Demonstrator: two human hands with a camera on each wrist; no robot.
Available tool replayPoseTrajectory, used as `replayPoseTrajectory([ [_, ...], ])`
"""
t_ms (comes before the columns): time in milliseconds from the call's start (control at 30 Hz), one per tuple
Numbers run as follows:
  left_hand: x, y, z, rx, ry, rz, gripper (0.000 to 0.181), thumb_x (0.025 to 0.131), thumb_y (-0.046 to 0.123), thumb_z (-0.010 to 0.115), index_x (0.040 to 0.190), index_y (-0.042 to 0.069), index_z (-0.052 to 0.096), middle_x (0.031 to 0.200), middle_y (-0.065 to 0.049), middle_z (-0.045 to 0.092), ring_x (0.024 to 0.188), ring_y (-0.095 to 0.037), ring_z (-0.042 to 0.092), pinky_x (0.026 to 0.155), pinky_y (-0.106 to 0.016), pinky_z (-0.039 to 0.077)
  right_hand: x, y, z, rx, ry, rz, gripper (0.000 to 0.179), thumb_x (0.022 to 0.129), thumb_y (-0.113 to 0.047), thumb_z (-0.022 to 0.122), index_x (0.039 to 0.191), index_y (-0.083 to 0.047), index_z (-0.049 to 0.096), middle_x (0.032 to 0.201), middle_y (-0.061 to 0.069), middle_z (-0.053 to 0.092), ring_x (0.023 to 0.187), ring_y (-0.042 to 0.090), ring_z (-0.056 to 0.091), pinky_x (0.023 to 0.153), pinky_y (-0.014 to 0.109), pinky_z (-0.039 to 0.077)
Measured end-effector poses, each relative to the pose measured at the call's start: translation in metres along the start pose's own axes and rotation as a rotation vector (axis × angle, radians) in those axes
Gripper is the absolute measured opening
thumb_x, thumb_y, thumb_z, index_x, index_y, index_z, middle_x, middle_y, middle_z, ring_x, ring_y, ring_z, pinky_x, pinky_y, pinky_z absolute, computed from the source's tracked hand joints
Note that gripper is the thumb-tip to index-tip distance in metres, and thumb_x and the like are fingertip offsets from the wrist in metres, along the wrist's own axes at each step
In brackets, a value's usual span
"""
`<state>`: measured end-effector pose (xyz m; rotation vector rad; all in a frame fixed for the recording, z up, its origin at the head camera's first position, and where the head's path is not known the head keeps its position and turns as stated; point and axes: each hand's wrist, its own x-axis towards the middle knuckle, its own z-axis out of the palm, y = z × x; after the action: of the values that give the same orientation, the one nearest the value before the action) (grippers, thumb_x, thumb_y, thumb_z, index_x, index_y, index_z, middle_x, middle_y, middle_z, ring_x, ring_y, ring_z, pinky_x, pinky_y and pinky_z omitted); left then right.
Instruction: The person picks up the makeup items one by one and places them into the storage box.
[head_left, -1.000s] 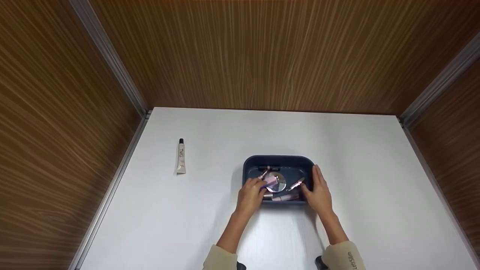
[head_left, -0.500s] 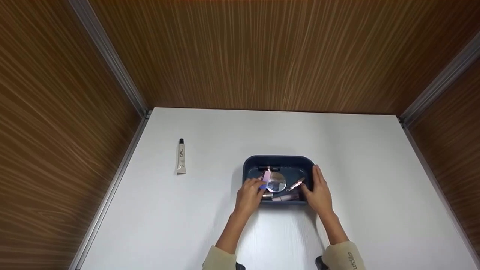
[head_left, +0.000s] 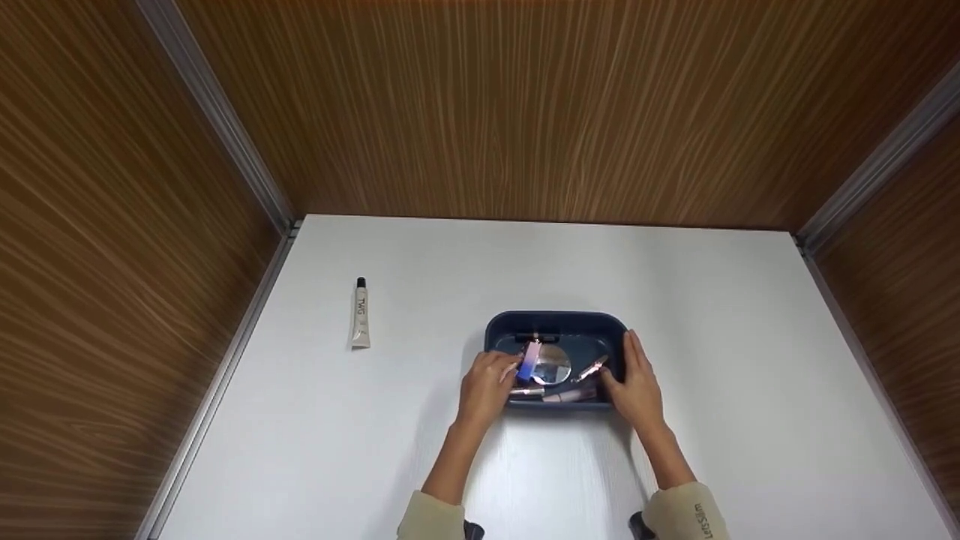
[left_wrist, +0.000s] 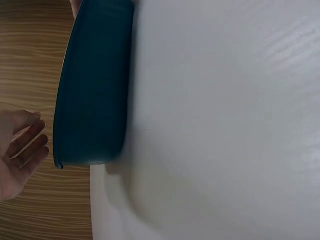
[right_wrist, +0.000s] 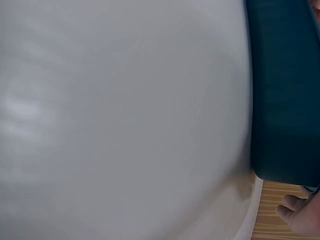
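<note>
On the white table stands a dark blue box [head_left: 559, 313], its outer wall also filling part of both wrist views. Over its left rim my left hand [head_left: 484, 384] hovers with loosely bent fingers; the left wrist view shows that hand [left_wrist: 20, 152] holding nothing. My right hand [head_left: 637, 386] grips the right wall, thumb at the inside and straight fingers along the outside. Nearest the left fingertips, a flat pink-and-blue item [head_left: 529, 361] leans over a round mirror [head_left: 556, 365]. A shiny pink, slim item [head_left: 592, 368] lies near the right thumb.
A silver-ended item [head_left: 527, 391] and a pale pink tube [head_left: 571, 394] lie along the box's near side, a dark slim item [head_left: 547, 338] along its far side. A cream squeeze tube [head_left: 361, 315] with black cap lies left on the table. Wood-grain panels [head_left: 480, 112] surround it.
My left hand has let go of the pink-and-blue item, which now rests in the box, and has drawn back left towards the rim. The right hand has stayed put.
</note>
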<state>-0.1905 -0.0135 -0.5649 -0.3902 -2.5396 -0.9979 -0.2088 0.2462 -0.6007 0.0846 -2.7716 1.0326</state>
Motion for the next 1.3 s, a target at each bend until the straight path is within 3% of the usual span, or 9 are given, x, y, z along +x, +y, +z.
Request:
replayPoseTrajectory([
  [167,0.002,-0.001,-0.002,0.006,0.037,-0.004,0.012,0.080,0.008,0.070,0.091,0.007,0.073,0.088,-0.002,0.064,0.084,-0.018,0.057,0.073,-0.028,0.048,0.000,0.000,-0.001,-0.008,0.004,-0.015,0.074,0.085,-0.018,0.061,0.143,0.005,0.021,0.148,0.018,0.018,0.131,0.038,0.021,0.102,0.050,0.022],
  [600,0.003,-0.007,-0.007,-0.003,0.050,-0.052,0.015,0.078,0.005,0.070,0.093,0.006,0.072,0.093,-0.004,0.064,0.089,-0.020,0.057,0.076,-0.031,0.048,0.000,0.000,-0.001,-0.016,0.000,-0.018,0.075,0.084,-0.016,0.062,0.143,0.005,0.021,0.148,0.018,0.018,0.132,0.038,0.020,0.102,0.050,0.020],
  [800,0.007,-0.016,-0.014,0.017,0.105,-0.060,0.016,0.077,0.004,0.071,0.094,0.005,0.072,0.092,-0.005,0.064,0.087,-0.020,0.057,0.076,-0.030,0.048,0.001,-0.001,-0.001,-0.007,0.013,-0.026,0.074,0.084,-0.015,0.063,0.143,0.005,0.022,0.148,0.019,0.020,0.131,0.038,0.022,0.102,0.050,0.022],
  [1133,0.014,-0.043,-0.036,-0.009,0.198,-0.158,0.018,0.077,0.002,0.071,0.095,0.004,0.071,0.092,-0.005,0.065,0.086,-0.022,0.058,0.076,-0.033,0.047,0.001,-0.003,0.000,-0.008,0.003,-0.010,0.075,0.084,-0.017,0.062,0.143,0.005,0.021,0.148,0.019,0.018,0.132,0.038,0.021,0.102,0.050,0.021],
  [1300,0.017,-0.060,-0.047,0.007,0.202,-0.252,0.020,0.078,0.002,0.070,0.098,0.003,0.070,0.096,-0.008,0.064,0.089,-0.024,0.057,0.076,-0.034,0.047,0.001,-0.003,0.001,-0.013,-0.005,-0.002,0.075,0.084,-0.018,0.062,0.143,0.004,0.020,0.148,0.019,0.018,0.132,0.038,0.021,0.102,0.050,0.022],
])
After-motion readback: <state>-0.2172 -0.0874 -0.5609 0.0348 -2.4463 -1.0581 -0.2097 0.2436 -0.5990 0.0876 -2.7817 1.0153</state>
